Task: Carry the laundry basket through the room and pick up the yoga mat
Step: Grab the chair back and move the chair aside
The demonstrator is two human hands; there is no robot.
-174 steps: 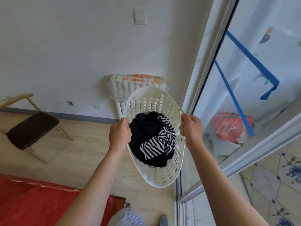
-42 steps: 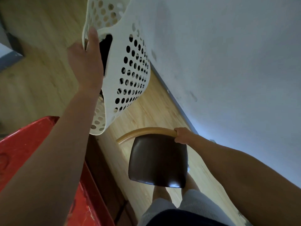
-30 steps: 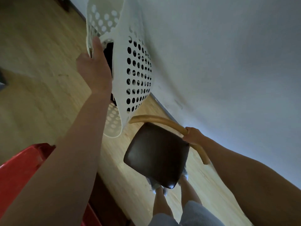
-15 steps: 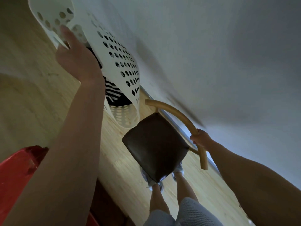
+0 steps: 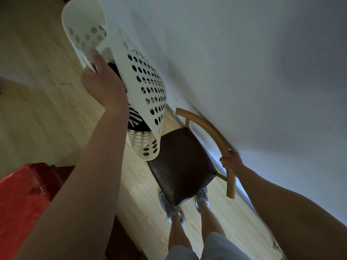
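A white perforated laundry basket hangs tilted in the air, with my left hand gripping its rim. Dark and black-and-white striped clothes show inside it. My right hand is closed around the curved wooden backrest of a chair with a dark brown seat, which stands right in front of my feet. The basket's lower end hovers just above the seat's far corner. No yoga mat is in view.
A white wall runs along the right, close behind the chair. A red covered piece of furniture sits at the lower left. Light wooden floor stretches to the left and ahead.
The chair has swung round so its backrest lies nearer the wall, with my right hand still on it. The basket has dropped closer to the seat.
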